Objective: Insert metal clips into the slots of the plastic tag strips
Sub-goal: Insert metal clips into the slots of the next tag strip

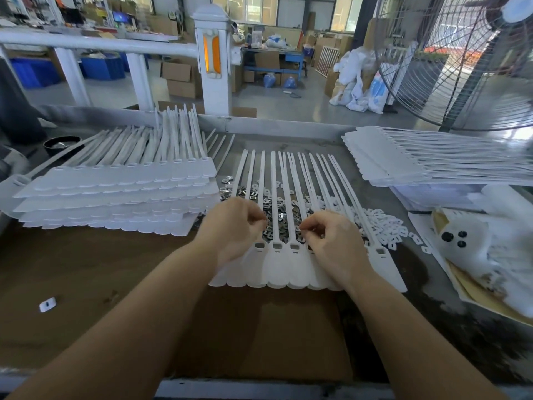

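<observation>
Both hands, left [235,226] and right [331,241], are curled over a tag strip [277,267] laid flat on the bench [101,269], slots up; anything pinched cannot be told. Metal clips [277,217] are heaped within reach at 12 o'clock, stacked strips [121,194] at 10.

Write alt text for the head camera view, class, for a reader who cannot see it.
Two bare hands, left hand and right hand, fingers curled, work over a row of white plastic tag strips lying on a pile of metal clips. Stacks of tag strips lie left and far right on the workbench.
</observation>
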A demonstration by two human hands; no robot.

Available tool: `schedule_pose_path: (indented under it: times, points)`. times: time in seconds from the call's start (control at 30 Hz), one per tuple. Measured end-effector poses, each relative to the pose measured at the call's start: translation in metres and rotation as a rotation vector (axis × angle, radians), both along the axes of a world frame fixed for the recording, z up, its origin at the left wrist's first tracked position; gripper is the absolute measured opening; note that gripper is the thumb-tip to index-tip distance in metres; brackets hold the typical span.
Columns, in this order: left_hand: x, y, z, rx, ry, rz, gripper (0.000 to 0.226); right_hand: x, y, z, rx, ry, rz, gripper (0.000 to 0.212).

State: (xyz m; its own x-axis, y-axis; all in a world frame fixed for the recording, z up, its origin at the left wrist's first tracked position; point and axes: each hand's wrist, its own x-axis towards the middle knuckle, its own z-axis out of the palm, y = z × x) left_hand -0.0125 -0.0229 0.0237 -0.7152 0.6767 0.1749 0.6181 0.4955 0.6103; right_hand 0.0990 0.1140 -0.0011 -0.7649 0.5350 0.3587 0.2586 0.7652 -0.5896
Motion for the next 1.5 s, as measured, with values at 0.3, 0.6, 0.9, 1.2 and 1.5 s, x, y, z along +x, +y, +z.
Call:
schedule_pose_path:
  times: [0.3, 0.6, 0.9, 1.2, 1.5]
  points:
    - [0.017, 0.020, -0.036, -0.259, 0.222, -0.201, 0.044, -0.002, 0.023, 0.011, 0.085, -0.077, -0.192, 0.018]
    - [0.019, 0.020, -0.033, -0.238, 0.191, -0.182, 0.043, -0.019, 0.042, 0.007, 0.152, -0.290, -0.250, 0.035]
    - [0.020, 0.019, -0.032, -0.212, 0.169, -0.174, 0.042, -0.028, 0.048, 0.004, 0.192, -0.310, -0.277, 0.028]
    - [0.019, 0.019, -0.030, -0.246, 0.150, -0.188, 0.043, -0.013, 0.033, 0.010, 0.182, 0.013, -0.228, 0.018]
    - [0.017, 0.015, -0.015, 0.146, -0.110, -0.076, 0.026, -0.002, -0.002, 0.011, -0.107, 0.192, 0.066, 0.008]
